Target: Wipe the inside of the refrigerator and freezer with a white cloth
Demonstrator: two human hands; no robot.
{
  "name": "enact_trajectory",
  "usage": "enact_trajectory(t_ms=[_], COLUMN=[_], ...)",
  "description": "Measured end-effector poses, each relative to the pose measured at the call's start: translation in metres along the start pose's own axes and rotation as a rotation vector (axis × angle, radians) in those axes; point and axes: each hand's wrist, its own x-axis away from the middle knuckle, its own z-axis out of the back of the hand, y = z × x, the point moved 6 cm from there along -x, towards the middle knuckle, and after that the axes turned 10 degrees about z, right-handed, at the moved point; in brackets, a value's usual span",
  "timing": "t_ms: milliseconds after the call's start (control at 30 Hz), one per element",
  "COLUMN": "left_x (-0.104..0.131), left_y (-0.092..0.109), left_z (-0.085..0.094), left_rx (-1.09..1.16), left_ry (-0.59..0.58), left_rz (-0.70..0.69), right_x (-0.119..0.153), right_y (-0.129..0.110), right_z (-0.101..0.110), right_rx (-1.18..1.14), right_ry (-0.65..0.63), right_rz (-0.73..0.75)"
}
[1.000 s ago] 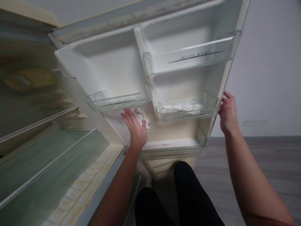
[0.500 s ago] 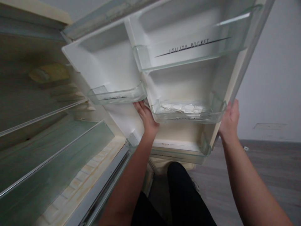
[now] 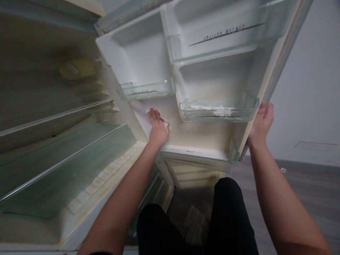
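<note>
An open fridge door (image 3: 202, 136) faces me with clear plastic pockets on its inner side. My left hand (image 3: 158, 129) presses a white cloth (image 3: 145, 117) flat against the door's yellowed inner panel, just below the small left pocket (image 3: 146, 91). My right hand (image 3: 261, 124) grips the door's outer edge at the right, beside the lower right pocket (image 3: 219, 109). Most of the cloth is hidden under my palm.
The large upper pocket (image 3: 225, 39) reads "utility pocket". A bottom door bin (image 3: 202, 156) runs under my left hand. Glass shelves (image 3: 66, 156) fill the fridge interior at left, with a yellow lamp cover (image 3: 77, 69) behind. My dark-trousered knees (image 3: 228, 212) are over grey floor (image 3: 305, 184).
My left hand came out from between the pockets and moved down-left onto the panel with the cloth. The view shifted right; my right hand stays on the door edge.
</note>
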Motion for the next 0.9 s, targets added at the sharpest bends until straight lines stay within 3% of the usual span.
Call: enact_trajectory(t_ms=[167,333,433,633,900], left_x=[0.029,0.023,0.018,0.021,0.038], left_y=[-0.012,-0.009,-0.008,-0.007,-0.009], left_z=[-0.007,0.018,0.021,0.002,-0.037], left_rx=[-0.121,-0.373,-0.456,-0.587,-0.565], left_ry=[-0.169,-0.177,-0.213,-0.421,-0.869], left_rz=[0.003,0.084,0.145,0.185,0.109], right_x=[0.001,0.002,0.003,0.003,0.003], right_y=[0.003,0.006,0.008,0.007,0.006], right_z=[0.000,0.001,0.001,0.001,0.001], right_rx=[-0.025,-0.008,-0.007,-0.011,0.003], right_ry=[0.009,0.009,0.015,0.010,-0.003], right_rz=[0.010,0.018,0.014,0.027,0.023])
